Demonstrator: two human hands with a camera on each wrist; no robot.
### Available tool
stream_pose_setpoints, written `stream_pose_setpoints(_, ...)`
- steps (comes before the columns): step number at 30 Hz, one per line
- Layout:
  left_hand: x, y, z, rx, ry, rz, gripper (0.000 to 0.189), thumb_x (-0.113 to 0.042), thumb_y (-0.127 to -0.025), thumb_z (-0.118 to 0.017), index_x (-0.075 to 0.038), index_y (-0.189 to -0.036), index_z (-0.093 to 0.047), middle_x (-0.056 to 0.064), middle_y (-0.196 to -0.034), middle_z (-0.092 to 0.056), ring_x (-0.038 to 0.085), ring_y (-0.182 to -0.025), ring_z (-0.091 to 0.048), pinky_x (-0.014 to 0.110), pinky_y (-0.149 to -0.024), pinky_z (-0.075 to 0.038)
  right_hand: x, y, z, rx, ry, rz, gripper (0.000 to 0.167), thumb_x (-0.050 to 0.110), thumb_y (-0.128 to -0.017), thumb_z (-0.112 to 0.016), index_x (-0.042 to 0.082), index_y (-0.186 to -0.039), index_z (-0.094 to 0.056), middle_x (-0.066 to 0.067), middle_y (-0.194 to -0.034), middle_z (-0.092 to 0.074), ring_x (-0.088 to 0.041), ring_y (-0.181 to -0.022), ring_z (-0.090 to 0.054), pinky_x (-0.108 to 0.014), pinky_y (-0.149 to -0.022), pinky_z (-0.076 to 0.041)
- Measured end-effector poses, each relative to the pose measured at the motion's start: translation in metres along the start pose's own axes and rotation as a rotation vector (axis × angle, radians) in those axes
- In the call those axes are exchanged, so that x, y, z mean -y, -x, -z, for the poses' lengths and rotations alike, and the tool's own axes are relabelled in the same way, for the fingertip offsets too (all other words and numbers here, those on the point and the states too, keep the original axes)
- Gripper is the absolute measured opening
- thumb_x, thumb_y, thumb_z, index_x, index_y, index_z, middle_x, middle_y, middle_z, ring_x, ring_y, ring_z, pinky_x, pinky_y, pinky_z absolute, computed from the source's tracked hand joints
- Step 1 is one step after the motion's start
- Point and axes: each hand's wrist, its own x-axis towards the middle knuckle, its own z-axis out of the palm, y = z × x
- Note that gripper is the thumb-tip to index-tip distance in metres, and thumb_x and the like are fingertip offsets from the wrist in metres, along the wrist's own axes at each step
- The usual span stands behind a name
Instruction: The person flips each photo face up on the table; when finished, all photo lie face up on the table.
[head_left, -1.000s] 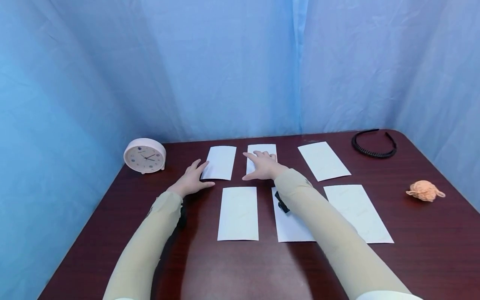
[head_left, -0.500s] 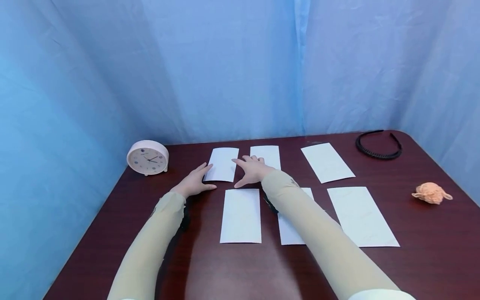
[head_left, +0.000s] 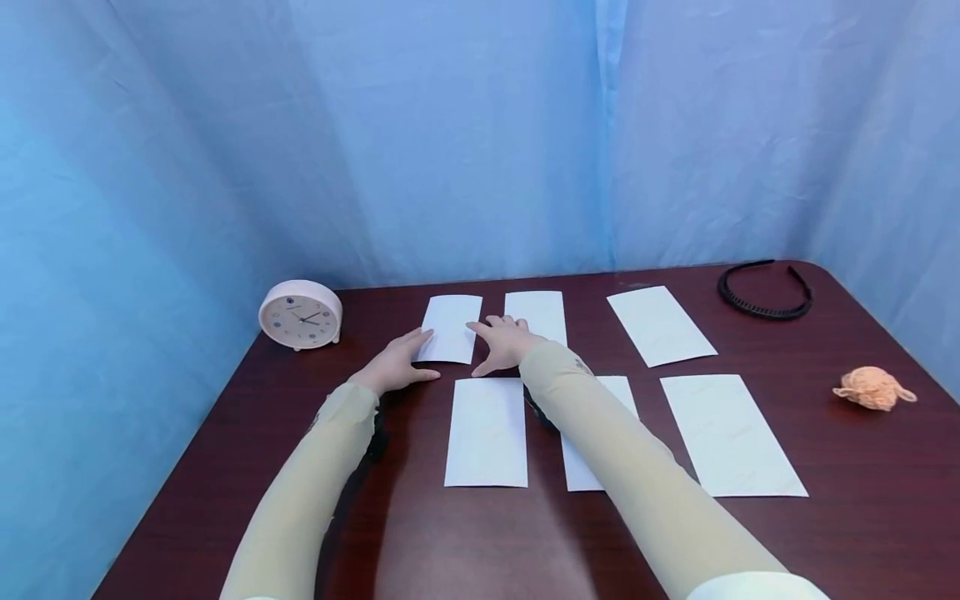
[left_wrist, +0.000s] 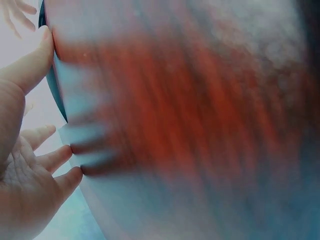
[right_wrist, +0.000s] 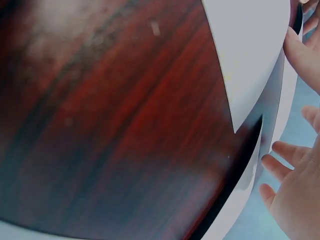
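A white sheet of paper (head_left: 447, 327) lies at the back left of the dark table, between my two hands. At its left edge is my left hand (head_left: 392, 367), fingers stretched and thumb apart; in the left wrist view, the fingertips (left_wrist: 75, 172) meet the table surface. My right hand (head_left: 502, 343) is at the sheet's right edge, its index finger over or beside that edge and its thumb lower down. It partly covers the back middle sheet (head_left: 542, 310). Neither hand grips anything. Whether the fingers touch the sheet, I cannot tell.
A front left sheet (head_left: 487, 433) lies below the hands. The right forearm crosses the front middle sheet (head_left: 579, 467). Further right are two more sheets, a black headband (head_left: 765, 312) and a peach yarn ball (head_left: 873, 388). A white clock (head_left: 302, 315) stands at left.
My right hand has moved left, from over the back middle sheet to the right edge of the back left one. My left hand has hardly moved. The head view has shifted slightly.
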Motion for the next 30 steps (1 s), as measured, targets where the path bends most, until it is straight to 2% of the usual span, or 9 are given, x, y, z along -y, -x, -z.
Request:
stream_pose_setpoints(14, -0.004, -0.005, -0.003, -0.02, -0.018, -0.032, 0.078, -0.031, -0.089, -0.066, -0.006, -0.15, -0.023, 0.017, -0.151, -0.032, 0.031, -0.14, -0.03, 0.045, -0.113, -0.027, 0.007, -0.003, -0.003, -0.011, 0.039, 0.018, 0.081, 0.048, -0.086, -0.065, 0.02, -0.151, -0.025, -0.013, -0.151, -0.034, -0.033, -0.137, -0.029, -0.05, -0.112, -0.024)
stream_pose_setpoints(23, -0.009, -0.006, -0.004, -0.053, -0.059, 0.016, 0.076, -0.028, -0.089, -0.066, -0.011, -0.15, -0.025, 0.019, -0.146, -0.039, 0.031, -0.135, -0.038, 0.045, -0.11, -0.033, 0.008, -0.008, -0.011, -0.041, 0.05, 0.018, 0.076, 0.046, -0.086, -0.065, 0.014, -0.147, -0.034, -0.013, -0.148, -0.039, -0.032, -0.135, -0.034, -0.051, -0.108, -0.031)
stream_pose_setpoints(30, -0.015, -0.006, -0.003, -0.075, -0.108, 0.005, 0.07, -0.024, -0.09, -0.065, -0.008, -0.149, -0.03, 0.019, -0.144, -0.043, 0.031, -0.133, -0.042, 0.044, -0.109, -0.035, 0.008, -0.01, -0.012, -0.092, 0.059, 0.011, 0.074, 0.044, -0.086, -0.066, 0.01, -0.145, -0.038, -0.012, -0.144, -0.045, -0.032, -0.131, -0.041, -0.047, -0.106, -0.037)
